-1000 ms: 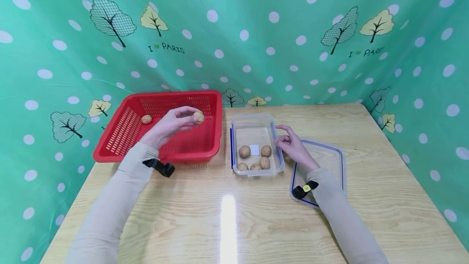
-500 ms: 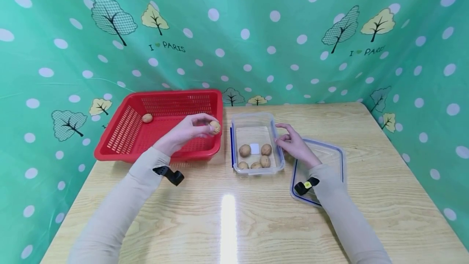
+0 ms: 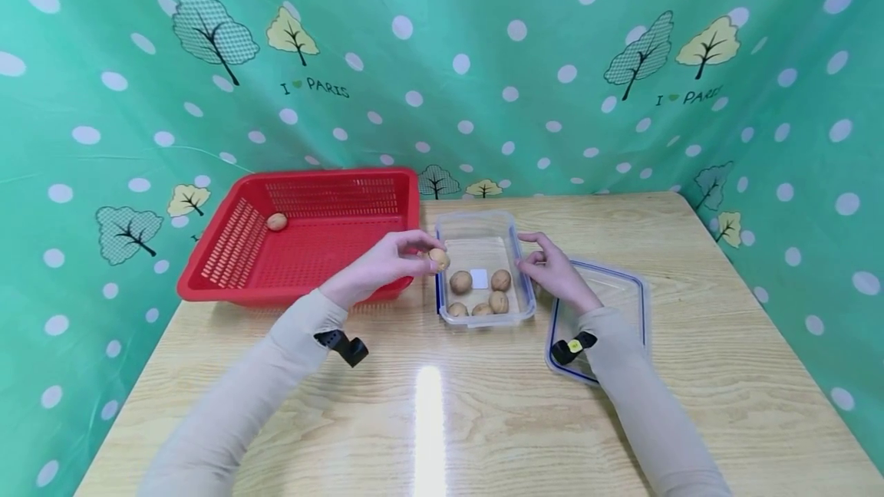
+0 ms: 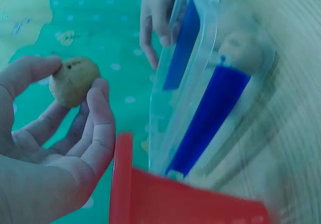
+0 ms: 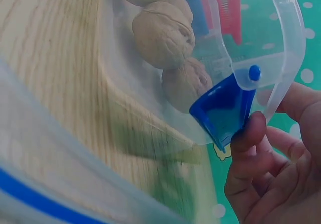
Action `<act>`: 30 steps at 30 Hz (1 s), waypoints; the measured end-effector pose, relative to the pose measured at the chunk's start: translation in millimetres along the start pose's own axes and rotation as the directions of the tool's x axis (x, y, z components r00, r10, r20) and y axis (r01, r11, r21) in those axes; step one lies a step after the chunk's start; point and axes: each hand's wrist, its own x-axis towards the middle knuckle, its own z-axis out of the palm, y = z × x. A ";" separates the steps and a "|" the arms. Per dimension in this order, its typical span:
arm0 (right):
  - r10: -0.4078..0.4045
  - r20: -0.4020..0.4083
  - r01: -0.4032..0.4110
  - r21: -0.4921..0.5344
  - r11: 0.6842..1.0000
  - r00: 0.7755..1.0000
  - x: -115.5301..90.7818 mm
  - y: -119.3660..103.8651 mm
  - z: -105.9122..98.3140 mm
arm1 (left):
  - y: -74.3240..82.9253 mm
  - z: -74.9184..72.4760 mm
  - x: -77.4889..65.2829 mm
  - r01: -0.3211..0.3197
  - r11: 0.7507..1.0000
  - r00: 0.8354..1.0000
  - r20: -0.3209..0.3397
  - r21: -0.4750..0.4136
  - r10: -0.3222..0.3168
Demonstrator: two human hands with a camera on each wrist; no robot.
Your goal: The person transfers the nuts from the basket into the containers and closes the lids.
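My left hand (image 3: pixel 380 265) pinches a walnut (image 3: pixel 438 258) between thumb and fingertips, above the left rim of a clear plastic food container (image 3: pixel 473 322). In the left wrist view the walnut (image 4: pixel 74 82) shows whole in the fingers, with the container's blue latch (image 4: pixel 209 118) to its right. Several walnuts (image 3: pixel 461 282) lie in the container's near half, beside a small white square (image 3: pixel 479 278). At the container's right side, my right hand (image 3: pixel 552 273) holds the rim; in the right wrist view its fingers (image 5: pixel 251 128) are at a hanging blue latch (image 5: pixel 225 111).
A red plastic basket (image 3: pixel 297 299) stands to the left, with one walnut (image 3: pixel 277 222) at its back left. The clear lid with a blue seal (image 3: pixel 645 313) lies on the wooden table (image 3: pixel 483 420) under the right forearm. A green dotted curtain (image 3: pixel 456 98) hangs behind.
My left hand has carried the walnut rightward and slightly nearer, from over the red basket to the container's left rim. The right hand has stayed at the container's right side.
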 end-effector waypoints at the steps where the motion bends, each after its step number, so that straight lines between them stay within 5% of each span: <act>1: 0.005 -0.002 -0.005 0.001 1.000 1.000 0.3 0.2 0.6 | -0.3 3.2 0.2 -0.017 1.000 1.000 0.005 0.026 0.017; 7: 0.050 -0.022 -0.050 -0.003 0.999 0.999 -1.0 -0.7 0.4 | -0.2 27.6 -0.5 -0.127 0.968 0.992 0.017 0.214 0.127; 17: 0.063 -0.016 -0.062 0.034 0.997 0.998 -1.1 0.7 1.3 | -19.2 53.9 10.0 -0.178 0.975 0.984 -0.004 0.130 0.180; 22: 0.048 -0.003 -0.048 0.081 0.996 0.999 1.4 1.7 2.5 | -31.3 67.5 17.7 -0.221 0.963 0.974 -0.015 0.155 0.226; 30: 0.060 0.027 -0.063 0.109 0.992 0.998 -6.3 -19.6 1.8 | -40.1 77.0 25.1 -0.177 0.961 0.982 -0.028 0.212 0.187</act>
